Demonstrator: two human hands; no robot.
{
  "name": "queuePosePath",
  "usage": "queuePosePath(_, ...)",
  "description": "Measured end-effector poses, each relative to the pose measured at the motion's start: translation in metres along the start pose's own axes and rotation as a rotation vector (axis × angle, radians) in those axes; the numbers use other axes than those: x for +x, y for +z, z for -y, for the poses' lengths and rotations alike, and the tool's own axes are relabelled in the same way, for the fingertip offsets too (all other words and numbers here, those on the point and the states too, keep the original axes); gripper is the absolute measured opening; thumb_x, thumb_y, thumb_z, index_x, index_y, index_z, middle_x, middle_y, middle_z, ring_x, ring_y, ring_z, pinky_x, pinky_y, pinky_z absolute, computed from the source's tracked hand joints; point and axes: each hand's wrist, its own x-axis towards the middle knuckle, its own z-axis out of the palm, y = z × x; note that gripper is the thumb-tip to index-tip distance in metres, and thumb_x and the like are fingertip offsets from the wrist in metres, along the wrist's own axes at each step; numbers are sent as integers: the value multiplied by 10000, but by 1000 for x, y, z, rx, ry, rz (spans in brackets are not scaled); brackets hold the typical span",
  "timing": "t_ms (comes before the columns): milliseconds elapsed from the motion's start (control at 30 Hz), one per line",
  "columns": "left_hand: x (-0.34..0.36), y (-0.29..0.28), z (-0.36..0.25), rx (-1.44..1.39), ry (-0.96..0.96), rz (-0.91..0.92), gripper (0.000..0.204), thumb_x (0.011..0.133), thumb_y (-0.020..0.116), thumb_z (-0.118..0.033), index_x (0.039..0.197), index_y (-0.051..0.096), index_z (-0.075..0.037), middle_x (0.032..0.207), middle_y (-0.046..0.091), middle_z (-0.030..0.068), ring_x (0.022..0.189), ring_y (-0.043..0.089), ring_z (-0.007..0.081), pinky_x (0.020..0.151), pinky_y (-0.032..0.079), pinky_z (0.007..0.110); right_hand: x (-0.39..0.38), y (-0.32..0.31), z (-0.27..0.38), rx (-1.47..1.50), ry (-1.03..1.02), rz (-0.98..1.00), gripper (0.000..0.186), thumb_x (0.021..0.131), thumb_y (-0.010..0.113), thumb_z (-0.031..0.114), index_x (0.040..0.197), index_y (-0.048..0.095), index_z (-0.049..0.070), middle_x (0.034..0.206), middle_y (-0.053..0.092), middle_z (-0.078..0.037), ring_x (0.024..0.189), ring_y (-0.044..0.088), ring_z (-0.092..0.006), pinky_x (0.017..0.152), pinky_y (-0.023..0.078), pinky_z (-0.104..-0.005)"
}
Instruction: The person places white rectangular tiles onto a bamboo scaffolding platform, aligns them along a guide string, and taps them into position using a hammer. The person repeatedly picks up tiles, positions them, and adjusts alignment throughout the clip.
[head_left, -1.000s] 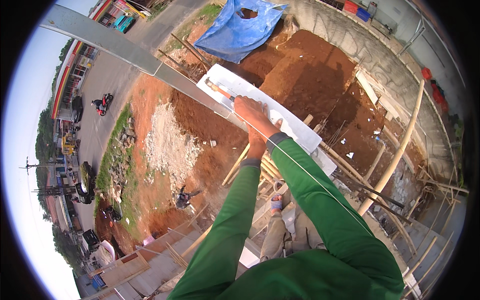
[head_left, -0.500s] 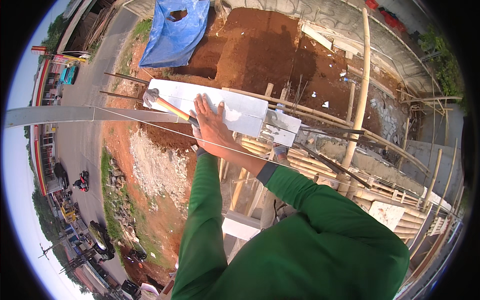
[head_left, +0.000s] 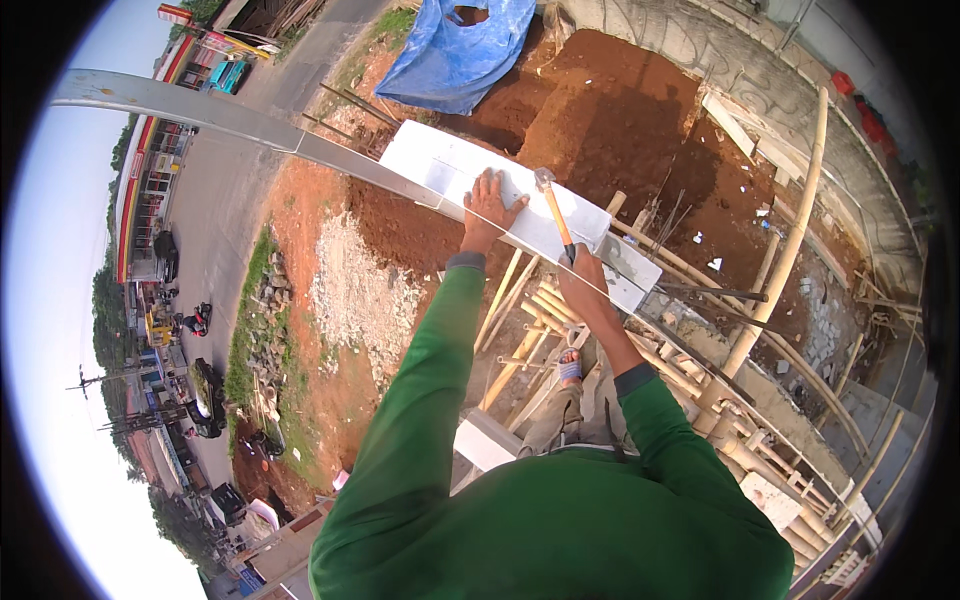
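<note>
My left hand (head_left: 489,211) lies open with fingers spread on the pale lightweight concrete blocks (head_left: 425,152) topping a narrow wall. In my right hand (head_left: 584,280), closed round the black grip, is a hammer (head_left: 557,215) with an orange-brown handle. Its metal head is over the block surface to the right of my left hand; whether it touches cannot be told. Past the block's right end, a greyer stretch of wall top (head_left: 630,270) carries mortar smears. A thin string runs along the near side of the blocks.
A grey metal beam (head_left: 200,115) meets the wall from the left. Bamboo scaffolding (head_left: 740,340) stands below and right, around my sandalled foot (head_left: 569,367). Dark steel rods (head_left: 715,292) jut from the wall's right end. Beyond are red soil and a blue tarp (head_left: 455,60).
The hammer has passed from my left hand to my right and moved rightward along the blocks. My left hand now lies flat where my right hand pressed before. The view has turned.
</note>
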Motion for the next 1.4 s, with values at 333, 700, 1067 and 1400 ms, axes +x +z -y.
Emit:
queuePosePath(333, -6, -6, 38, 42, 139, -78, 828, 903, 656, -517, 1600, 362, -180, 1624, 321, 224, 1481, 297, 501, 1193, 285, 655, 157, 105, 182, -58, -749, 33, 316, 1026, 579, 274, 1237, 531, 44, 884, 709, -242, 856, 703, -432, 733, 543, -537)
queuePosePath(700, -6, 9, 46, -74, 138, -121, 783, 918, 652, -414, 1600, 357, -166, 1608, 342, 240, 1459, 331, 492, 1191, 277, 666, 184, 125, 156, -433, -452, 258, 289, 943, 605, 157, 1172, 648, -13, 1045, 744, -221, 1003, 733, -375, 832, 580, -497)
queuePosePath(1067, 19, -21, 23, 72, -41, 357, 1337, 596, 825, -783, 1649, 247, -196, 1703, 160, 231, 1549, 142, 516, 1168, 270, 733, -100, 0, -18, 132, -109, 65, 355, 962, 662, 302, 967, 609, -49, 698, 628, -240, 625, 628, -423, 591, 462, -504)
queuePosePath(1400, 1, 11, -50, -4, 371, 88, 885, 897, 626, -696, 1588, 400, -191, 1669, 246, 234, 1516, 281, 451, 1140, 318, 717, -332, -129, -151, -357, 185, -88, 250, 862, 743, 272, 1020, 652, 101, 872, 701, -149, 849, 688, -388, 726, 542, -498)
